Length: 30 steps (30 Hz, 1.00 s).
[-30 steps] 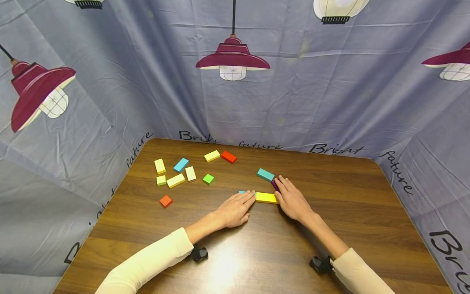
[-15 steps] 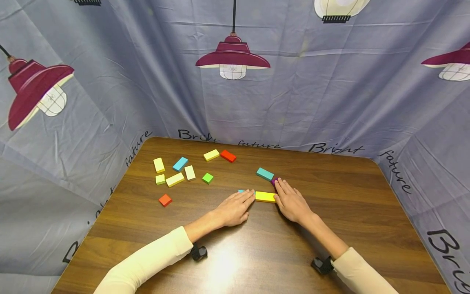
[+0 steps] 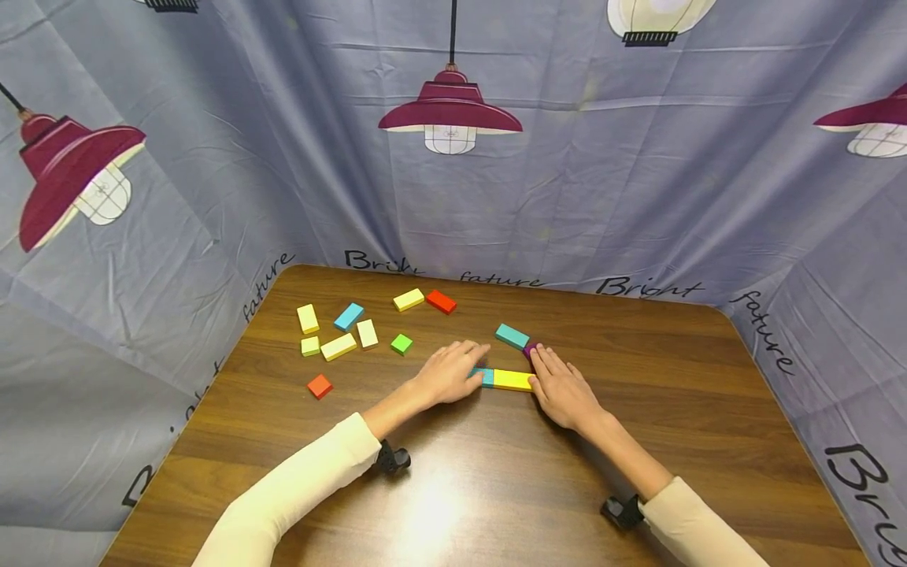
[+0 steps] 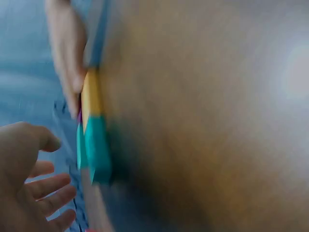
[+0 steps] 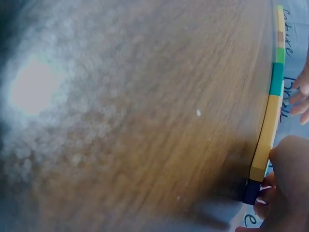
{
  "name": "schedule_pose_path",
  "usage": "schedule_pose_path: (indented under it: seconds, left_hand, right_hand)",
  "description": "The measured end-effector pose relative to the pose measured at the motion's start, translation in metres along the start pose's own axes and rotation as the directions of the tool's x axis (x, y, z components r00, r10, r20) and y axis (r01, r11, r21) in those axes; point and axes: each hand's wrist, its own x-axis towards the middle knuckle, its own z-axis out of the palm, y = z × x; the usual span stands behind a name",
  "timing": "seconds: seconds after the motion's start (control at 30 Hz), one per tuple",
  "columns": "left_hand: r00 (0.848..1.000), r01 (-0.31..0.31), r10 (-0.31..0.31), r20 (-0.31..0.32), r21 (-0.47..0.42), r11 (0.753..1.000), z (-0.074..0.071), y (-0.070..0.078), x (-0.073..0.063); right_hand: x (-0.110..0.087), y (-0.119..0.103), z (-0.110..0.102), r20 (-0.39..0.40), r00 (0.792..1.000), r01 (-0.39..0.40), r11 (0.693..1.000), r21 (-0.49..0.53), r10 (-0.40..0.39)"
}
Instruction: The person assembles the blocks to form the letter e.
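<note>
Near the middle of the table, a blue block and a yellow block lie end to end. My left hand hovers over the blue block's left part, fingers loosely spread; in the left wrist view a gap separates it from the teal-looking block. My right hand, fingers extended, rests at the yellow block's right end and over a mostly covered purple block. Beyond that lies a teal block. A dark block shows by the right fingers in the right wrist view.
On the left of the wooden table lie several loose blocks, among them a red-orange block, a green block and a red block. Behind the table hangs a grey-blue curtain printed with lamps.
My left hand has lifted off the blue block and shifted slightly away from me, its fingers spreading and uncovering more of that block. The right hand stays almost in place.
</note>
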Motion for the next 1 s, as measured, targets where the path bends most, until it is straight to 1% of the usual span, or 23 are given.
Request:
schedule_pose_path:
  seconds: [0.03, 0.07, 0.1, 0.13, 0.2, 0.27, 0.3, 0.33, 0.37, 0.43, 0.5, 0.57, 0.63, 0.7, 0.77, 0.83, 1.0]
  left_hand:
    - [0.998, 0.044, -0.046, -0.041, -0.06, 0.997, -0.003, -0.007, 0.004]
    - [0.992, 0.085, -0.096, -0.077, -0.127, 0.988, -0.007, -0.014, 0.008]
    - [0.983, 0.121, -0.145, -0.112, -0.197, 0.973, -0.012, -0.022, 0.013]
    - [0.971, 0.145, -0.188, -0.145, -0.265, 0.953, -0.015, -0.031, 0.017]
    - [0.945, 0.183, -0.27, -0.184, -0.388, 0.903, -0.022, -0.048, 0.023]
    - [0.92, 0.216, -0.338, -0.196, -0.467, 0.857, -0.026, -0.066, 0.027]
    - [0.907, 0.239, -0.373, -0.194, -0.492, 0.837, -0.027, -0.075, 0.028]
    - [0.895, 0.264, -0.403, -0.189, -0.504, 0.823, -0.028, -0.083, 0.028]
    - [0.883, 0.293, -0.432, -0.185, -0.502, 0.814, -0.028, -0.092, 0.028]
    - [0.859, 0.351, -0.48, -0.178, -0.476, 0.806, -0.028, -0.107, 0.027]
    - [0.843, 0.402, -0.514, -0.161, -0.448, 0.799, -0.029, -0.12, 0.025]
    - [0.839, 0.436, -0.527, -0.135, -0.412, 0.8, -0.03, -0.13, 0.024]
    - [0.843, 0.456, -0.529, -0.099, -0.389, 0.8, -0.032, -0.137, 0.024]
    - [0.851, 0.465, -0.521, -0.072, -0.359, 0.809, -0.033, -0.141, 0.025]
    - [0.859, 0.462, -0.508, -0.066, -0.33, 0.824, -0.035, -0.143, 0.027]
    - [0.863, 0.463, -0.502, -0.062, -0.305, 0.833, -0.036, -0.143, 0.03]
    - [0.864, 0.474, -0.501, -0.055, -0.248, 0.845, -0.035, -0.142, 0.039]
  right_hand:
    - [0.0, 0.0, 0.0, -0.001, 1.0, 0.002, 1.0, -0.002, -0.002]
    - [0.0, 0.0, 0.0, -0.002, 1.0, 0.004, 1.0, -0.003, -0.004]
    - [0.0, 0.0, 0.0, -0.003, 1.0, 0.006, 1.0, -0.004, -0.006]
    - [0.0, 0.0, 0.0, -0.002, 1.0, 0.007, 1.0, -0.004, -0.007]
    - [0.0, 0.0, 0.0, 0.0, 1.0, 0.005, 1.0, -0.005, -0.005]
    - [0.0, 0.001, 0.001, 0.002, 1.0, 0.001, 1.0, -0.005, -0.001]
    - [0.0, 0.001, 0.001, 0.002, 1.0, -0.001, 1.0, -0.007, 0.002]
    - [0.0, 0.001, 0.001, 0.002, 1.0, -0.001, 1.0, -0.008, 0.001]
    - [-0.001, 0.001, 0.002, 0.001, 1.0, 0.0, 1.0, -0.007, 0.0]
    - [-0.001, 0.0, 0.002, 0.0, 1.0, 0.004, 1.0, -0.007, -0.004]
    - [0.0, -0.001, 0.002, -0.003, 1.0, 0.011, 1.0, -0.008, -0.011]
    - [0.0, -0.002, 0.002, -0.005, 1.0, 0.016, 1.0, -0.01, -0.016]
    - [0.0, -0.002, 0.001, -0.006, 1.0, 0.014, 1.0, -0.018, -0.014]
    - [0.0, -0.002, 0.0, -0.005, 1.0, 0.01, 1.0, -0.023, -0.01]
    - [0.0, -0.002, -0.001, -0.003, 1.0, 0.006, 1.0, -0.025, -0.006]
    - [0.0, -0.002, -0.002, 0.001, 1.0, 0.002, 1.0, -0.026, -0.002]
    - [0.0, -0.002, -0.002, 0.012, 1.0, -0.002, 1.0, -0.027, 0.002]
